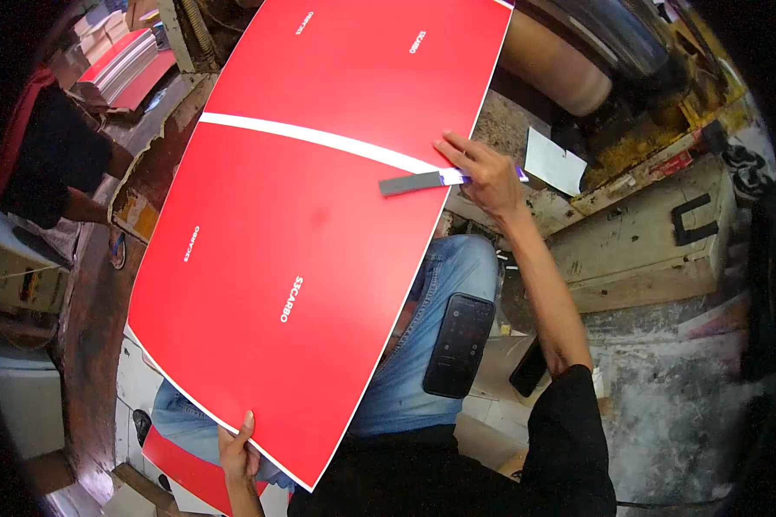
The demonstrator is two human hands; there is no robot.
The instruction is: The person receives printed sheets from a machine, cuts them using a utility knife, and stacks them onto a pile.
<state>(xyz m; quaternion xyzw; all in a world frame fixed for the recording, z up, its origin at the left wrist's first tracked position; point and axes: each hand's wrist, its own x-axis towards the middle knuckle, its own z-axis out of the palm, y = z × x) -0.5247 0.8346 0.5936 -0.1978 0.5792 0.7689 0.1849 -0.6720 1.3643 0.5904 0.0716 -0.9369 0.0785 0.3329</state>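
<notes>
A large red sheet with white edges, a white band across it and "S3CARBO" printed in white lies slanted over my lap. My left hand is closed on its lower left edge, thumb on top and the other fingers mostly beneath. Over the sheet's right edge, beside the white band, my right hand grips a flat stick-like tool. The tool has a long grey end lying over the red surface and a white and purple part within the fingers. Its exact kind is unclear.
A phone rests on my thigh, and another dark phone-like object is beside my leg. Machine rollers stand at upper right, near a white card. Stacked sheets and another person are at left.
</notes>
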